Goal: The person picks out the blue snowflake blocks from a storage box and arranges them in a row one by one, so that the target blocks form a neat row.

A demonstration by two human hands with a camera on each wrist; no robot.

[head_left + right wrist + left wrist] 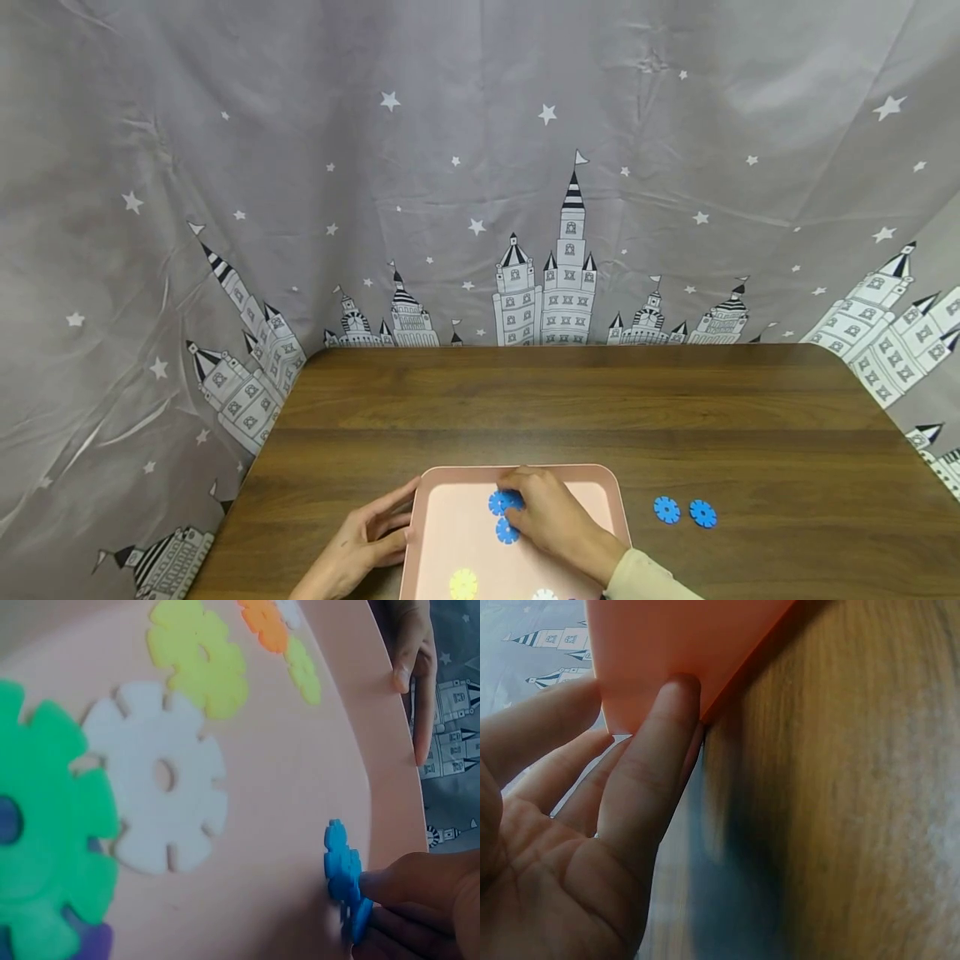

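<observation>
My right hand (553, 515) reaches into a pink tray (617, 500) and pinches a blue notched disc (344, 879) with thumb and fingers near the far wall. Other blue discs (507, 531) lie right beside it on the tray floor, partly overlapped in the right wrist view. The fingers hide part of the held disc. Against the outside of the tray's left wall is my left hand (358, 537), its fairly straight fingers touching the wall near the far corner. In the left wrist view a fingertip (681, 688) presses on that wall.
Nearer in the tray lie yellow (199, 682), white (142, 776), green (71, 817) and orange (262, 624) notched discs, with a purple one (94, 941) under the green. Two blue discs (666, 509) sit on the wooden table (570, 400) to the tray's right. A grey castle-print curtain (480, 192) hangs behind.
</observation>
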